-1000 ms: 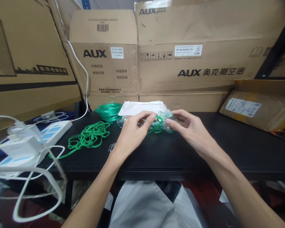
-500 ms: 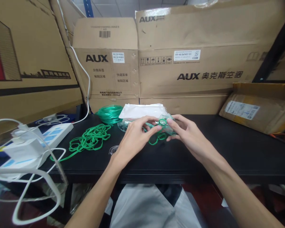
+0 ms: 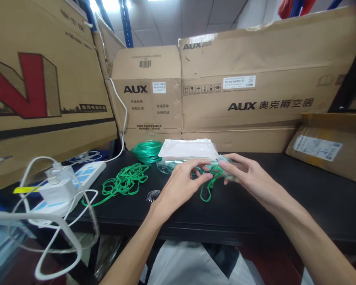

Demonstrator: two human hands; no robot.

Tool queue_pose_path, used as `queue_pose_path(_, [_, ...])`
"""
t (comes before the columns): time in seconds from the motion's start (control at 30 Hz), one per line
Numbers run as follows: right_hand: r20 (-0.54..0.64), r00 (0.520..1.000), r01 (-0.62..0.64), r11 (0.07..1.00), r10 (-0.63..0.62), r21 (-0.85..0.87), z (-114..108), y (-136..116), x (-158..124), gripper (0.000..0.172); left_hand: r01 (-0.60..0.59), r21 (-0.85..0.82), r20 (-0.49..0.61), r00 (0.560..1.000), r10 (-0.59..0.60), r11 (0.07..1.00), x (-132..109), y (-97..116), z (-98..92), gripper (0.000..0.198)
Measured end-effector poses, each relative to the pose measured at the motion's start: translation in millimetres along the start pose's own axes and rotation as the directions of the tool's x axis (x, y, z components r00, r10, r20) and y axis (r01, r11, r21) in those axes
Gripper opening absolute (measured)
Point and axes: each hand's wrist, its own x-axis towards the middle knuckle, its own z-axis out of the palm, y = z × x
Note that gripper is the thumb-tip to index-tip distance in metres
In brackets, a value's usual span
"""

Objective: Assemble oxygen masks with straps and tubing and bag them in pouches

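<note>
Green strap point(image 3: 207, 189) drooped lower, pinched between hands point(image 3: 180, 186) point(image 3: 250, 180) (fingertips meeting)

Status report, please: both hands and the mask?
Left hand pinches green strap. Right hand holds clear mask. Green band pile lies left, apart.

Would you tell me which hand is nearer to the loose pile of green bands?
Left. The left hand, pinching a green strap, lies just right of the green bands; the right hand, on the clear mask, is farther right.
</note>
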Motion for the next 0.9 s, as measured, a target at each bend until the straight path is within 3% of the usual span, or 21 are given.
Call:
queue_pose_path(0.13, [-0.001, 1.0, -0.006, 1.0, 0.006, -0.022, -9.5, -3.1, 0.0, 0.044, 0.0, 0.095, -0.055, 0.998, 0.006, 0.995, 2.0, 1.1, -11.3, 0.028])
queue_pose_path(0.23, [0.002, 1.0, -0.014, 0.997, 0.014, -0.071, -15.5, -5.0, 0.2, 0.045, 0.024, 0.282, -0.151, 0.988, 0.02, 0.959, 14.6, -7.3, -39.6, 0.028])
queue_pose_path(0.33, [0.016, 1.0, -0.015, 0.997, 0.016, -0.077, -19.2, -7.7, 0.1, 0.044, 0.171, 0.597, -0.22, 0.974, -0.045, 0.784, 38.0, -27.9, -77.5, 0.032])
queue_pose_path(0.47, [0.031, 1.0, -0.005, 0.996, 0.008, -0.087, -21.1, -9.1, 0.7, 0.043, 0.348, 0.691, -0.262, 0.938, -0.229, 0.633, 70.7, -71.9, -115.1, 0.032])
queue_pose_path(0.57, [0.039, 0.999, 0.023, 0.993, -0.019, -0.114, -22.0, -8.2, 1.2, 0.04, 0.434, 0.73, -0.239, 0.886, -0.398, 0.528, 84.0, -105.3, -123.6, 0.028])
queue_pose_path(0.67, [0.051, 0.998, 0.031, 0.991, -0.024, -0.13, -21.4, -8.6, 0.3, 0.039, 0.466, 0.752, -0.226, 0.847, -0.481, 0.466, 87.1, -129.0, -124.1, 0.033])
queue_pose_path(0.9, [0.075, 0.997, 0.014, 0.994, -0.005, -0.111, -17.8, -10.2, -2.5, 0.041, 0.507, 0.704, -0.289, 0.844, -0.452, 0.497, 88.0, -154.1, -138.4, 0.032])
